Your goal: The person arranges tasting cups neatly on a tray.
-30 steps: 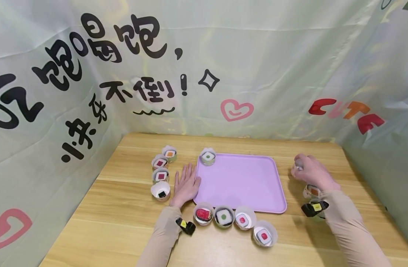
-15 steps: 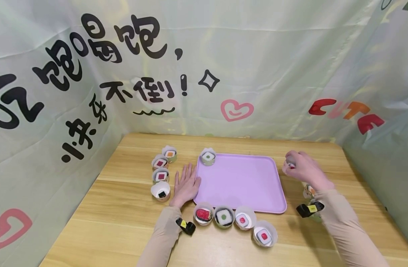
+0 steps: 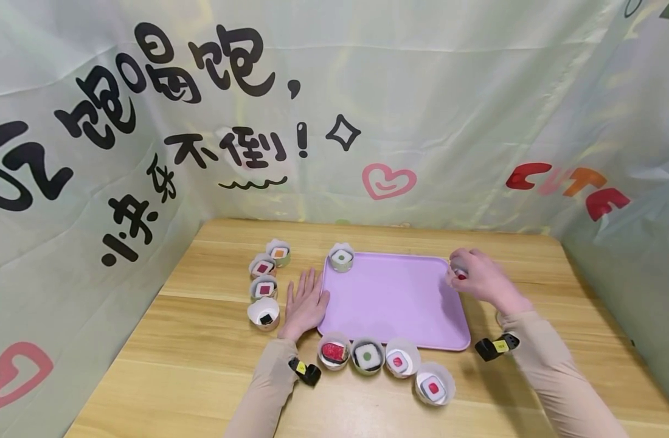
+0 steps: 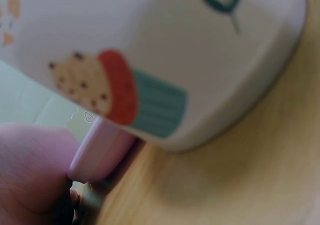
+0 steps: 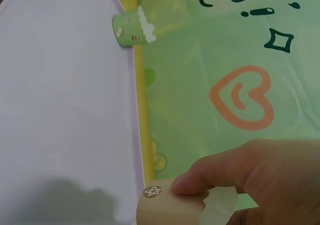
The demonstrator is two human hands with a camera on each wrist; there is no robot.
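My right hand point(image 3: 485, 278) pinches a beige paper cup point(image 5: 167, 205) with a toy sushi piece in it, red showing at its middle. It holds the cup over the back right corner of the purple tray point(image 3: 395, 301). In the right wrist view the thumb presses on the cup's side. On the tray's back left corner stands a green paper cup point(image 3: 342, 258) with a green-centred sushi piece. My left hand point(image 3: 303, 307) lies with spread, straight fingers on the table, its thumb at the tray's left edge. A cupcake-printed paper cup point(image 4: 165, 85) fills much of the left wrist view.
Several sushi cups, one with a black-topped piece point(image 3: 263, 313), line up left of my left hand. Another row, including a cup with a red piece point(image 3: 333, 351), runs along the tray's front edge. Printed cloth point(image 3: 449, 121) walls the wooden table point(image 3: 165, 365).
My right hand has carried the paper cup leftward from the table's right side to over the tray's back right corner. The left hand has stayed in place.
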